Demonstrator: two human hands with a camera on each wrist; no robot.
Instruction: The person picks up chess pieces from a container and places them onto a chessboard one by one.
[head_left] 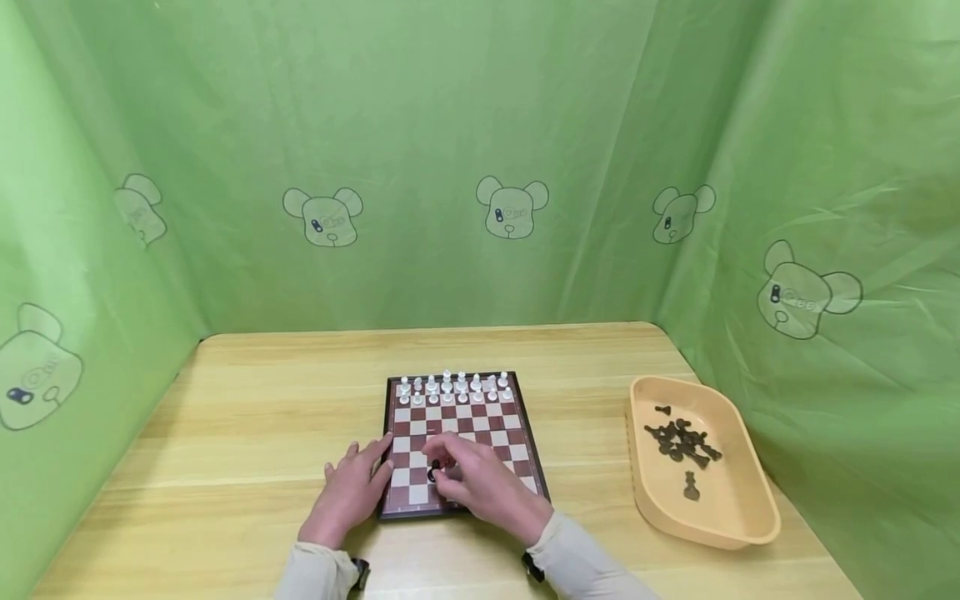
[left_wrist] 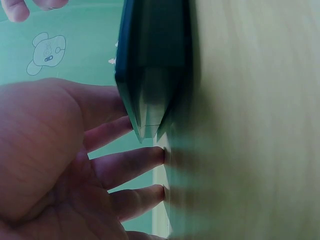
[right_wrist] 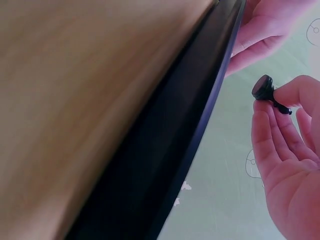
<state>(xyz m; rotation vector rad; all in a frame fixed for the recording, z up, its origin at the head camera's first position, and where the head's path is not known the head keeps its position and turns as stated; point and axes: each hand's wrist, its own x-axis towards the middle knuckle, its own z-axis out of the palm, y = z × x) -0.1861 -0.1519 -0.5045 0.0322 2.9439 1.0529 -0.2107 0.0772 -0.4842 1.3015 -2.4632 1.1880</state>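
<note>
A brown-and-white chessboard (head_left: 491,425) with a dark rim lies on the table, and white chess pieces (head_left: 447,386) stand in two rows along its far side. My right hand (head_left: 480,482) is over the near part of the board. Between its thumb and fingers it pinches a small black chess piece (right_wrist: 263,88), held tilted with its round base showing in the right wrist view. My left hand (head_left: 351,492) rests at the board's left edge, thumb and index finger touching the rim, other fingers spread on the table. The piece's exact kind cannot be made out.
At the right of the table stands a shallow orange tray (head_left: 645,498) with several dark chess pieces (head_left: 681,440) lying loose in it. Green curtains (head_left: 420,108) with bear-head prints hang behind and on both sides of the wooden table (head_left: 285,392).
</note>
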